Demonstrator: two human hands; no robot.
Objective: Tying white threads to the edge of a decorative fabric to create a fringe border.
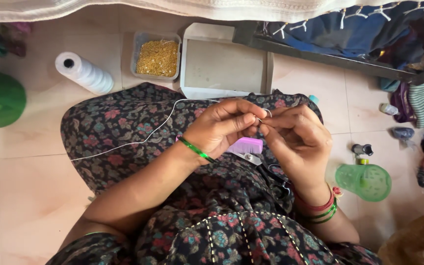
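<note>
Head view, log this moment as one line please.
left hand: pinching white thread | right hand: fingertips meeting left's | lap: pink comb, scissors | floor: thread cone, bead tray

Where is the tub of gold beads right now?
In the head view, the tub of gold beads sits on the floor at upper centre-left, between the white thread spool and the open cardboard box.

Both hands (266,128) raised together, fingertips pinched.

A home floor used for handcraft: pale floor tiles (35,196), a white thread cone (84,73), a tub of gold beads (157,58), and piled clothes (408,98) alongside.
</note>
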